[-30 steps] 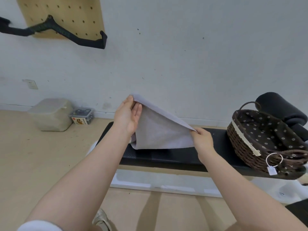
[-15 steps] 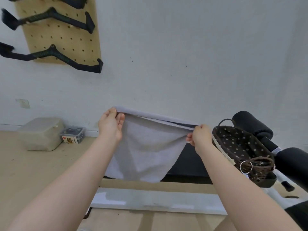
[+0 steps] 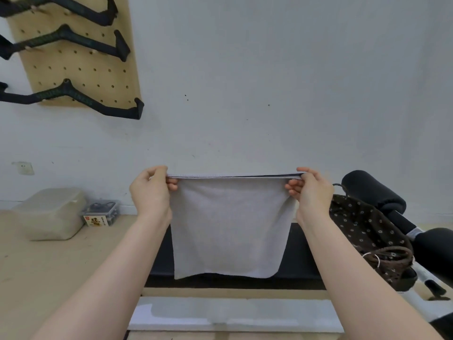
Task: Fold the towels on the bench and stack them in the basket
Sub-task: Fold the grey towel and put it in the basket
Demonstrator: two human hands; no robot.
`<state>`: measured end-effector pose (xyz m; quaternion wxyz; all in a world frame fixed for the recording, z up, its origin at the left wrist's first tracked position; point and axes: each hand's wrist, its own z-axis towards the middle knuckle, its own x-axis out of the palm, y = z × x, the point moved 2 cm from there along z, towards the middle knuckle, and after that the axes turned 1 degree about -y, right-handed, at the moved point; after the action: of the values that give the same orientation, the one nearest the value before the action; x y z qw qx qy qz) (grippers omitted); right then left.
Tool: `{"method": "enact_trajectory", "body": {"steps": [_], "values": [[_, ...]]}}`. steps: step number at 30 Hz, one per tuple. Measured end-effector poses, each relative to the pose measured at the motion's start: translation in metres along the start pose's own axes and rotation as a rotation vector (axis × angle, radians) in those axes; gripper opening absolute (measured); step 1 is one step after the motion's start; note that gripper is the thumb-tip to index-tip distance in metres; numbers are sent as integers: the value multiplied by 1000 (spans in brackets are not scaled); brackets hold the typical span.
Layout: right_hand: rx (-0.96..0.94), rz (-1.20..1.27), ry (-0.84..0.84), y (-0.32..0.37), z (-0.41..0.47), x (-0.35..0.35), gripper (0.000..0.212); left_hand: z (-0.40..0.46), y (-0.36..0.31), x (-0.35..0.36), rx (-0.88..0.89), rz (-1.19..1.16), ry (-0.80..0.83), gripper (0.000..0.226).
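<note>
Hanging from both hands in the air above the bench (image 3: 301, 253), the grey towel (image 3: 229, 227) is doubled over: two layers show along its taut top edge, and the lower edge dangles free, curling a little at the corners. It looks light, soft and limp, so it should keep no shape of its own and will sag wherever it is not held. The cloth seems matte and grippy, not slippery, and nothing about it is fragile. The corners are the right places to take it, and that is where it is held. The left hand (image 3: 150, 192) pinches the top left corner between thumb and curled fingers; the right hand (image 3: 310, 190) pinches the top right corner the same way. For a further fold, I judge the top edge best brought together corner to corner, or the towel laid flat on the bench first.

The basket (image 3: 367, 231), dark wicker with a dotted lining, sits on the bench just right of the towel; no towels show in it.

Readable writing is scarce. A small box (image 3: 98, 214) on the floor by the wall has a red-and-yellow label with characters too small to read. Black handles (image 3: 73, 99) on the pegboard (image 3: 78, 57) carry faint lettering I cannot make out.
</note>
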<state>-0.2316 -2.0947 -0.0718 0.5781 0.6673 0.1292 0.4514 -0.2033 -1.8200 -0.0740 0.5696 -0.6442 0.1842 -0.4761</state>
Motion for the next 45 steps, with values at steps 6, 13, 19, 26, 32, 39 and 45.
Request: {"method": "enact_trajectory", "body": {"steps": [6, 13, 19, 26, 32, 39, 45], "values": [[134, 55, -33, -33, 48, 20, 21, 37, 43, 31, -203, -36, 46, 10], [64, -58, 175, -49, 115, 46, 30, 81, 54, 89, -196, -149, 220, 11], [-63, -119, 191, -24, 122, 51, 17, 96, 33, 90, -105, -123, 242, 11], [-6, -618, 159, -113, 82, -23, 17, 79, 133, 9, -362, 409, 211, 13], [61, -751, 299, -156, 39, -91, 25, 35, 162, -48, -560, 674, 207, 26], [36, -959, 436, -160, 16, -113, 23, 8, 157, -66, -543, 1213, 534, 34], [126, -972, 385, -166, 26, -124, 19, 2, 153, -59, -459, 1264, 862, 46]]}}
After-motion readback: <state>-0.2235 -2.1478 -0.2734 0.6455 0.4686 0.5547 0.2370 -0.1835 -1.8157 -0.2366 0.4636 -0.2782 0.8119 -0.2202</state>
